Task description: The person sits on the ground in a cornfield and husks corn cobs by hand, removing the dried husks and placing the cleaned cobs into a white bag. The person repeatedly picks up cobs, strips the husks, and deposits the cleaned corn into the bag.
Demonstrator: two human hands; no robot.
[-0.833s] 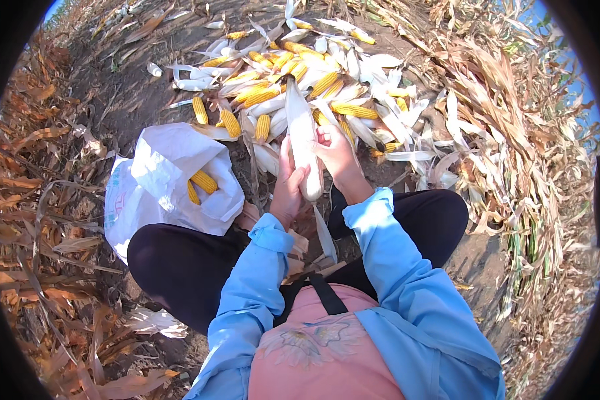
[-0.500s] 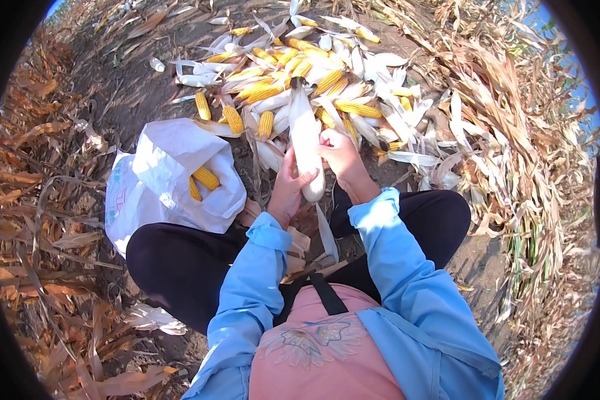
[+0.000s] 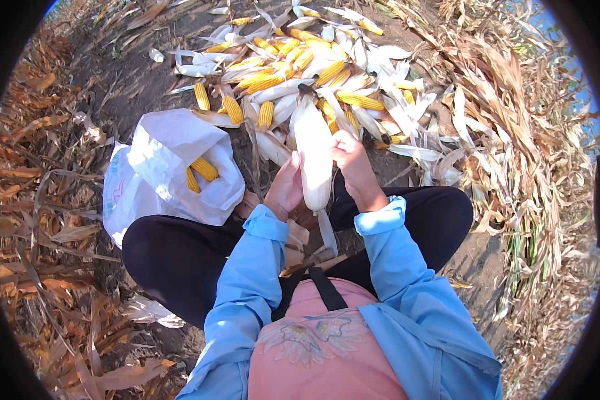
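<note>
Between my hands is an ear of corn (image 3: 315,160) in pale husk, its dark silk end pointing away from me and its stalk end toward me. My left hand (image 3: 285,187) supports it from the left, thumb along its side and fingers partly hidden behind. At the ear's right edge my right hand (image 3: 355,165) is closed, with fingers pinched at the husk. Just beyond the ear lies a heap of yellow corn cobs (image 3: 263,81) mixed with unhusked ears and loose husks.
A white woven sack (image 3: 160,150) lies open at my left knee, with yellow cobs (image 3: 205,169) at its mouth. My crossed legs (image 3: 407,217) border the near side. Dry corn stalks (image 3: 507,133) pile up on the right, and dry leaves (image 3: 33,200) cover the left.
The ear looks broader and whiter where my hands work. My left thumb has shifted from across the ear to its left side, and my right hand has moved slightly right and nearer.
</note>
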